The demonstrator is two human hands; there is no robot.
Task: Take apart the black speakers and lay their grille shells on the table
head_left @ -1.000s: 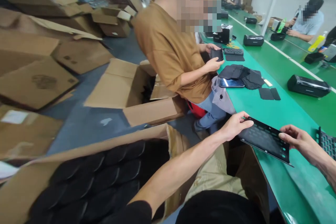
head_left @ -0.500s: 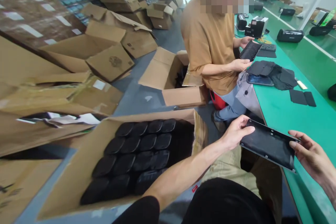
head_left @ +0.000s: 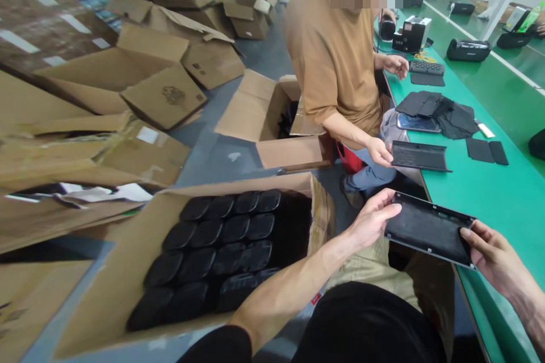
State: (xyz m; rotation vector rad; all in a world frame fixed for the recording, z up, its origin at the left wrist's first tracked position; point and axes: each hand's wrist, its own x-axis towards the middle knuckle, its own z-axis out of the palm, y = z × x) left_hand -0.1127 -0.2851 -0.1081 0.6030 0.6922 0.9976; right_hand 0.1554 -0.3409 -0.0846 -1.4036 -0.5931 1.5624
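Observation:
A black rectangular plastic panel [head_left: 426,229], hollow side up with small clips along its edges, is held over the near edge of the green table [head_left: 498,198]. My left hand [head_left: 377,212] grips its left end, thumb on top. At the opposite end my right hand [head_left: 491,247] pinches the corner between thumb and fingers. Just beyond it, a similar black panel [head_left: 421,156] lies at the table edge, with a co-worker's hand [head_left: 380,152] at its left end.
Left of my legs stands an open carton [head_left: 106,261] packed with rows of black rounded parts [head_left: 223,229]. Black sheets [head_left: 443,113], a phone [head_left: 419,123] and a black speaker [head_left: 468,50] sit on the table. A co-worker in a brown shirt [head_left: 334,57] sits ahead, beside another open carton [head_left: 293,153].
My right hand has closed onto the panel's right end. The co-worker has lowered the other panel to the table edge near me and let go with one hand.

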